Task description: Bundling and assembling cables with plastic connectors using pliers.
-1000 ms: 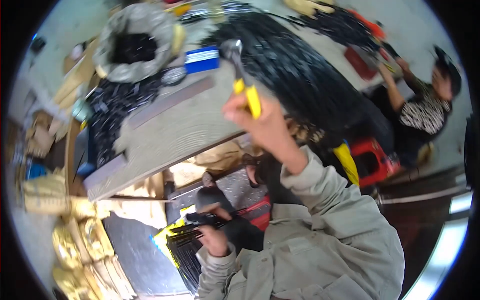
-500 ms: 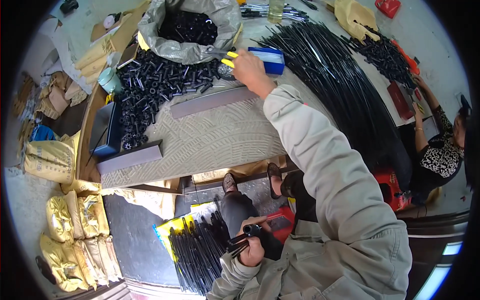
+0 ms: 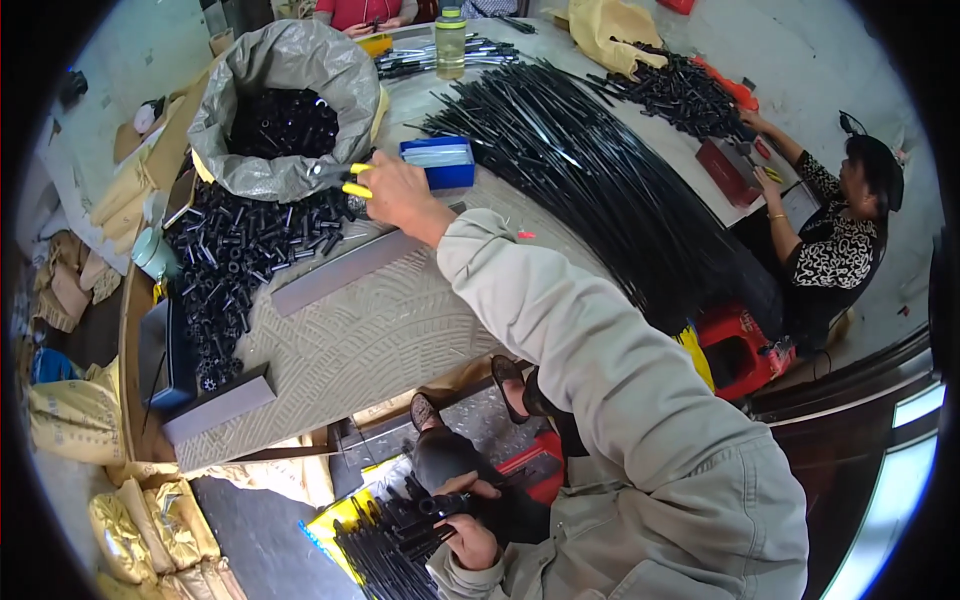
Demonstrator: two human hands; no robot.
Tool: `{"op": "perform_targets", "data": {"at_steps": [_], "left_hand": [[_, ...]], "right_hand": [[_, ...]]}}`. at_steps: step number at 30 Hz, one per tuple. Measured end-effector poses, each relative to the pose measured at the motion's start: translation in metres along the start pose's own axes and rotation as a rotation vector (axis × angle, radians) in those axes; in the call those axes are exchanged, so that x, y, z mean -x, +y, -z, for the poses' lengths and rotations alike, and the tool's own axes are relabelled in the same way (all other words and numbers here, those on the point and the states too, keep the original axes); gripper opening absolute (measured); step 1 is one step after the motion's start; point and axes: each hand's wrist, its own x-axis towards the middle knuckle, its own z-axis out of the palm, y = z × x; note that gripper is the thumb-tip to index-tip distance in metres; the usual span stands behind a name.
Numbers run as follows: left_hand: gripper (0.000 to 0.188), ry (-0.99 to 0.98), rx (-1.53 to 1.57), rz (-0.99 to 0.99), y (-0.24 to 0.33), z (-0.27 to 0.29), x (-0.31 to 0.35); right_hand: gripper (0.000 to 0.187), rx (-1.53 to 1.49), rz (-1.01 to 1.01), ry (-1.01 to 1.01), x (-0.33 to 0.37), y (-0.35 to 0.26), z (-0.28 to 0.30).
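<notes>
My right hand (image 3: 400,196) reaches out over the table. It grips a pair of pliers (image 3: 356,188) by the yellow handles, and their jaws lie against the rim of a grey woven sack (image 3: 265,182). Beside that hand stands a blue box (image 3: 450,176) of thin pale strips. My left hand (image 3: 470,540), low over my lap, is closed round several thin black rods, with a short black tube (image 3: 432,507) at their near end. Part of its grip is hidden. Below it, more black rods (image 3: 385,560) lie in a bundle on yellow sheeting.
Loose black sleeves (image 3: 230,255) heap beside the sack. A grey metal bar (image 3: 345,272) lies on the table (image 3: 380,330). A long pile of black rods (image 3: 580,170) fills the right side, with a clear bottle (image 3: 450,45) behind. Another person (image 3: 835,240) works at the right.
The view has turned, so the table sits lower and further left in the picture. My right hand still holds the pliers beside the sack; my left still holds the rods.
</notes>
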Motion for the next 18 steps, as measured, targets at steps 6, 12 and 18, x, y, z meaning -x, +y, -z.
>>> {"op": "perform_targets", "data": {"at_steps": [6, 12, 18], "left_hand": [[0.062, 0.047, 0.035, 0.022, 0.020, 0.002, -0.007], [0.064, -0.031, 0.014, 0.029, 0.058, -0.017, -0.010], [0.065, -0.166, -0.028, -0.014, 0.071, -0.044, 0.026]], "right_hand": [[0.011, -0.862, 0.037, 0.047, 0.061, -0.011, 0.063], [0.008, -1.522, -0.078, -0.265, 0.237, -0.051, 0.157], [0.010, -1.423, 0.250, -0.132, 0.295, -0.056, 0.174]]}}
